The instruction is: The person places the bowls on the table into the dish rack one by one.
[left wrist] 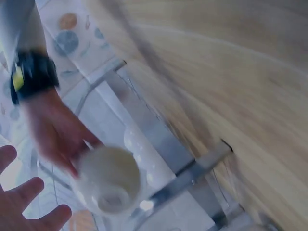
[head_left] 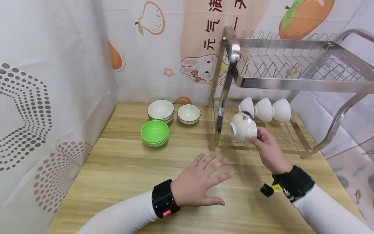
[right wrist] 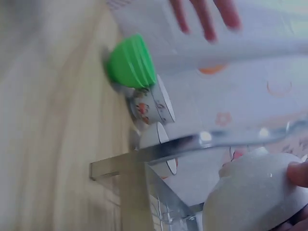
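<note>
My right hand [head_left: 271, 151] pinches a white bowl [head_left: 244, 127] by its rim, thumb on the outside. The bowl is tipped on its side with its foot to the left, and a red flower and a dark blue patch show on it. It is at the front left of the dish rack's lower level; whether it touches the wires I cannot tell. Three white bowls [head_left: 264, 110] stand on edge behind it. My left hand [head_left: 194, 185] hovers over the table with fingers spread, holding nothing. Blurred in the left wrist view is the held bowl [left wrist: 110, 180].
A two-level metal dish rack [head_left: 280, 83] occupies the right side, its front post [head_left: 223, 107] left of the held bowl. Stacked green bowls [head_left: 155, 133], stacked white bowls [head_left: 160, 110] and a smaller white bowl [head_left: 189, 113] sit on the wooden table [head_left: 122, 169]. A printed curtain [head_left: 163, 55] hangs behind.
</note>
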A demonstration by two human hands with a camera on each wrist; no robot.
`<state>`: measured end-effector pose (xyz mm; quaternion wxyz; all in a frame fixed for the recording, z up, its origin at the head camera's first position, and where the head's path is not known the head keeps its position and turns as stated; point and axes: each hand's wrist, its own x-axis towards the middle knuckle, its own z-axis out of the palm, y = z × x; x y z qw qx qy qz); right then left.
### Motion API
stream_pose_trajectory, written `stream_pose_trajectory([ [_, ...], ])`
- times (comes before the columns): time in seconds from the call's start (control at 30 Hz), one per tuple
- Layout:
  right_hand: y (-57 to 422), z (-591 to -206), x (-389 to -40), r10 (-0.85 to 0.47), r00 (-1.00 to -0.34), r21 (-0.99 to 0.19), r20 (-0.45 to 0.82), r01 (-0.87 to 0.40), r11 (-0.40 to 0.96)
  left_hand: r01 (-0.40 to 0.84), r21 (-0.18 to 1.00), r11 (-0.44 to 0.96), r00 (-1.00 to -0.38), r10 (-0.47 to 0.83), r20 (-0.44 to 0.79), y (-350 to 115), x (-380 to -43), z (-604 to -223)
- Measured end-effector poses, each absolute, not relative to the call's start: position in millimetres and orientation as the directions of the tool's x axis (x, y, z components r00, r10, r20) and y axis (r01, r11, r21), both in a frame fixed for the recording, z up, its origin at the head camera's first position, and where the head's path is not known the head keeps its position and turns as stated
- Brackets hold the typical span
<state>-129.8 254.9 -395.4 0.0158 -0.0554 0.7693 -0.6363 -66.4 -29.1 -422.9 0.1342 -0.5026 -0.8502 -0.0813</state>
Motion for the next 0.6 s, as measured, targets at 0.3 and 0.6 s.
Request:
stream_pose_trajectory([
  [0.3, 252.1, -400.6, -215.9, -0.137, -0.988, -0.998, -0.067, 0.065, 0.020, 0.902, -0.054, 0.427, -0.393, 0.868, 0.305, -7.0, -61.0, -427.6],
  [0.6, 245.2, -417.8, -256.3, -0.083, -0.991, -0.994, -0.102, 0.098, 0.049, 0.908, -0.068, 0.414, -0.388, 0.891, 0.236, 1.8, -60.9, -435.8],
])
